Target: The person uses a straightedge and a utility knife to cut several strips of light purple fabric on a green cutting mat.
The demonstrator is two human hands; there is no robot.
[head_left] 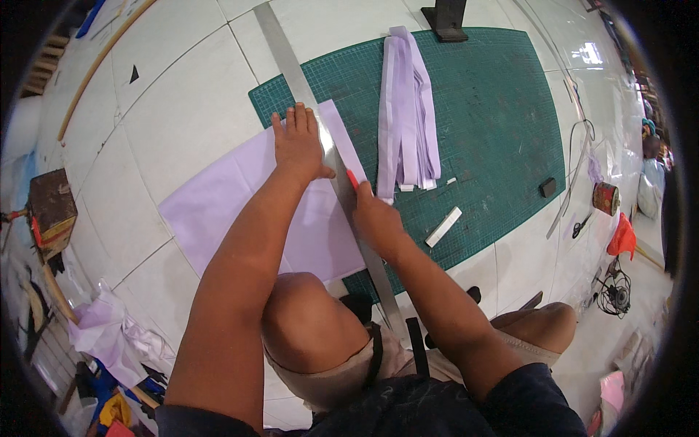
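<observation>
A long metal ruler (pixel 281 40) lies slantwise over a lilac fabric sheet (pixel 218 186). My left hand (pixel 297 146) is spread flat, pressing on the ruler and the fabric beside it. Closed around a slim red cutter (pixel 352 178), my right hand (pixel 378 224) rests at the ruler's right edge. Most of the cutter is hidden in the fingers. A narrow part of the lilac fabric shows to the right of the ruler. Under the fabric's right portion is a green cutting mat (pixel 495 131). Folded lilac strips (pixel 408 116) lie on the mat, right of the ruler.
On the mat are a white block (pixel 443 226) and a small dark block (pixel 547 187). A black metal stand (pixel 446 22) is at its far edge. Scissors (pixel 580 226) and a tin (pixel 605 197) sit at right. A dark box (pixel 52 207) and crumpled lilac fabric (pixel 109 328) lie left.
</observation>
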